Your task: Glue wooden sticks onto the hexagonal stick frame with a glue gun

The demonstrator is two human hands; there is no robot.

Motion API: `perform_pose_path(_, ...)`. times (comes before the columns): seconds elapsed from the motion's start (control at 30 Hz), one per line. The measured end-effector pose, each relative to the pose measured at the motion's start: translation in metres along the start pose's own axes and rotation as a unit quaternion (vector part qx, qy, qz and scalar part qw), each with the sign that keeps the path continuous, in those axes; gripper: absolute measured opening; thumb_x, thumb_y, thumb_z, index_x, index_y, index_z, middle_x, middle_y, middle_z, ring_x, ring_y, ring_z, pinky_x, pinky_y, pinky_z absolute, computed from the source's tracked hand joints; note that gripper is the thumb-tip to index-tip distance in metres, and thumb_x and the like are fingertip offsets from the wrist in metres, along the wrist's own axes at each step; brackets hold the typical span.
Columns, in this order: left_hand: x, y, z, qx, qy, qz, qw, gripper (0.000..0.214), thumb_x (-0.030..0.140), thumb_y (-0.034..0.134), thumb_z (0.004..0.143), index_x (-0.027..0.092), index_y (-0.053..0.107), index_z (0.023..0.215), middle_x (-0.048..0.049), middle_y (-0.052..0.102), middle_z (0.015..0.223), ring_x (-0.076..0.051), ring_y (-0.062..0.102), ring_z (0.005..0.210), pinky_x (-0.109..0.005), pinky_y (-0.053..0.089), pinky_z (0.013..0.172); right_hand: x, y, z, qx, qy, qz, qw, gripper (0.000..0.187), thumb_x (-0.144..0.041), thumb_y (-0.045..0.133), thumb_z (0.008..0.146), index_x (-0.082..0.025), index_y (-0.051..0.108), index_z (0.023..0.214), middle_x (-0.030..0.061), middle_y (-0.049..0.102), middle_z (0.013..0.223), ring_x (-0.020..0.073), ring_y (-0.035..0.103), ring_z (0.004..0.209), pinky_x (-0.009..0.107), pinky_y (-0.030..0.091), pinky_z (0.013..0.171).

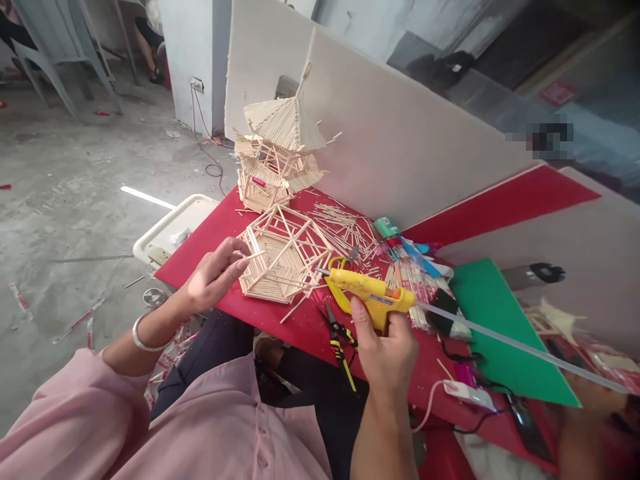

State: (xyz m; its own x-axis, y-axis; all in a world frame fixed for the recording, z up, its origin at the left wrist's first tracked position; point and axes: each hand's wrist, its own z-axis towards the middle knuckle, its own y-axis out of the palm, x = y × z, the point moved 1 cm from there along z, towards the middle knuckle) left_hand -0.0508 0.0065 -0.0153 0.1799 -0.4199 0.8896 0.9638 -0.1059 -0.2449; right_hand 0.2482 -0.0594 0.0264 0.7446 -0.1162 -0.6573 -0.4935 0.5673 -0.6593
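My right hand [387,360] grips a yellow hot glue gun [370,288], its nozzle pointing left at a wooden-stick frame [270,283]. A long translucent glue stick [500,341] runs out of the gun's back end. On the other side of the frame, my left hand [217,275] pinches a short wooden stick [256,256] between thumb and fingers. The frame is many-sided, with a slatted floor and an open lattice rim. Behind it stands a tiered pagoda model [287,143] of the same sticks. Whether the nozzle touches the frame I cannot tell.
Loose sticks [345,227] are scattered over the red tabletop [200,257]. Black-and-yellow pliers [340,340] lie near the front edge. A green board [510,327], a white power strip [469,393] and cords lie to the right. Upright white boards [380,133] line the back.
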Motion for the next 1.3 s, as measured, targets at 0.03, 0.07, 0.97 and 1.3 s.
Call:
perform_pose_path(0.03,0.006,0.001,-0.005,0.003,0.002,0.011,1.0,0.017,0.036,0.052,0.099,0.02,0.058,0.097,0.0062,0.045,0.061,-0.009,0.037,0.054,-0.022,0.033,0.055,0.005,-0.005,-0.002,0.002,0.019,0.01,1.0,0.054,-0.073,0.066,0.073,-0.02,0.064,0.082,0.0117,0.073,0.08,0.0252,0.067,0.073,0.033,0.05,0.065)
perform_pose_path(0.07,0.012,0.004,-0.009,-0.003,0.002,0.02,1.0,0.018,0.035,0.052,0.099,0.02,0.056,0.091,0.005,0.047,0.063,-0.009,0.039,0.056,-0.023,0.035,0.056,0.01,-0.009,-0.003,0.007,0.037,0.023,0.999,0.055,-0.073,0.066,0.072,-0.019,0.065,0.084,0.0122,0.074,0.082,0.0256,0.068,0.074,0.033,0.05,0.066)
perform_pose_path(0.97,0.029,0.183,-0.036,-0.051,-0.314,-0.235,0.918,0.044,0.054,0.084,0.067,0.014,0.066,0.077,0.0023,0.059,0.062,-0.007,0.043,0.056,-0.02,0.033,0.054,0.18,-0.053,-0.01,-0.116,0.187,0.005,0.975,0.067,-0.087,0.039,0.079,-0.023,0.054,0.072,0.0047,0.062,0.063,0.0216,0.056,0.062,0.031,0.04,0.063)
perform_pose_path(1.3,0.025,0.196,-0.039,-0.084,-0.322,-0.294,0.896,0.044,0.053,0.081,0.073,0.018,0.056,0.083,-0.0008,0.07,0.074,-0.012,0.064,0.06,-0.026,0.053,0.065,0.193,-0.038,-0.012,-0.123,0.167,-0.072,0.976,0.07,-0.079,0.028,0.088,-0.02,0.065,0.094,0.0146,0.072,0.088,0.0264,0.062,0.078,0.032,0.036,0.067)
